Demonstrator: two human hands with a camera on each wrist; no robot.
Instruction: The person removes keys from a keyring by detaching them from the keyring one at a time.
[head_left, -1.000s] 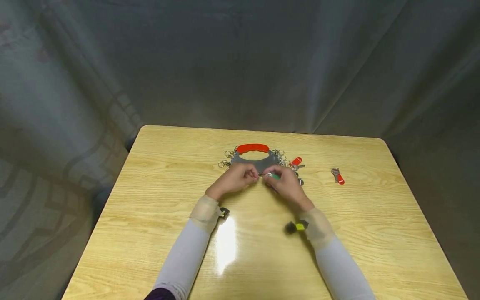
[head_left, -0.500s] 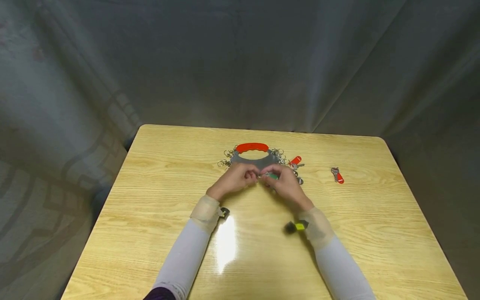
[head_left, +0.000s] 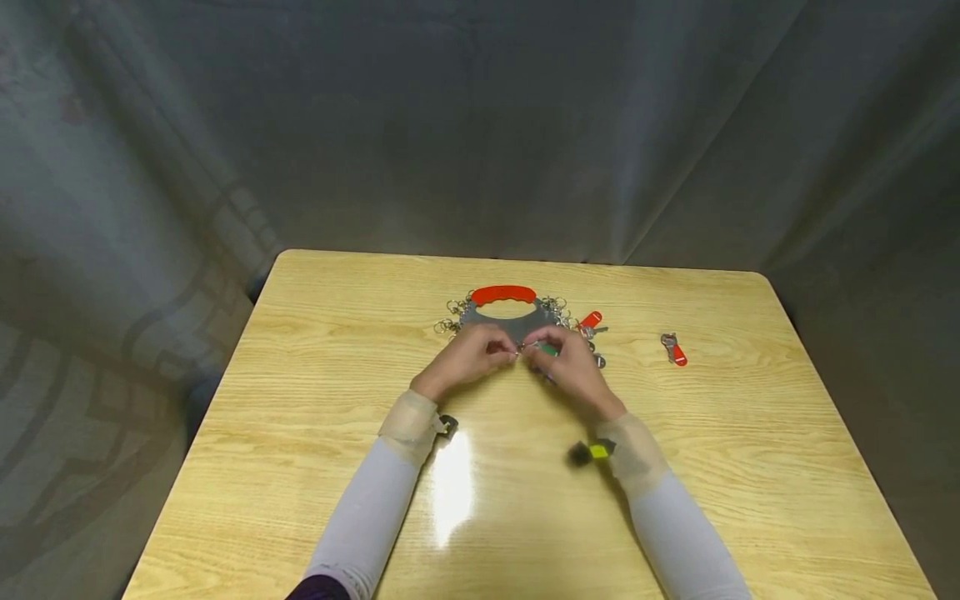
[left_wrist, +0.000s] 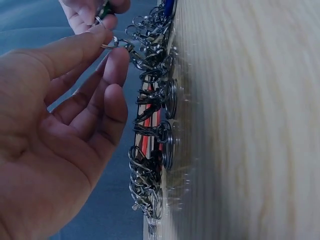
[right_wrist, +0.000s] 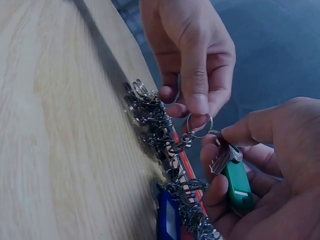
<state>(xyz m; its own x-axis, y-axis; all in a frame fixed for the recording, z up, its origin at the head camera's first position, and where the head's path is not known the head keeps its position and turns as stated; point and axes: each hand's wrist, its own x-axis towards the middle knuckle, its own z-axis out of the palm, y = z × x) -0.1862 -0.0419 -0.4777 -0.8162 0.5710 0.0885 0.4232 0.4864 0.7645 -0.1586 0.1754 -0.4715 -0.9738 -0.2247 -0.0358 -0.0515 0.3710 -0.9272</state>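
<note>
A grey metal key holder plate (head_left: 498, 327) with a red handle (head_left: 504, 294) lies on the table, its edge hung with many split rings and clips. At its near edge my left hand (head_left: 472, 360) pinches a split ring (right_wrist: 212, 123) between thumb and forefinger, the other fingers loosely bent. From the right, my right hand (head_left: 570, 365) holds a key (right_wrist: 220, 161) with a green key tag (right_wrist: 238, 182) against its fingers. Its thumb and fingertip pinch the key's small ring (right_wrist: 215, 133) right at the split ring.
A blue key tag (right_wrist: 168, 217) hangs along the plate's edge. Beside the plate lie keys with a red tag (head_left: 592, 320). Farther right on the wooden table (head_left: 750, 433) is another key (head_left: 669, 343) with a red tag (head_left: 679, 357). Dark curtains surround the table.
Both hands stay at the plate's near edge. Only the fingertips shift slightly around the rings, coming close together and then a little apart.
</note>
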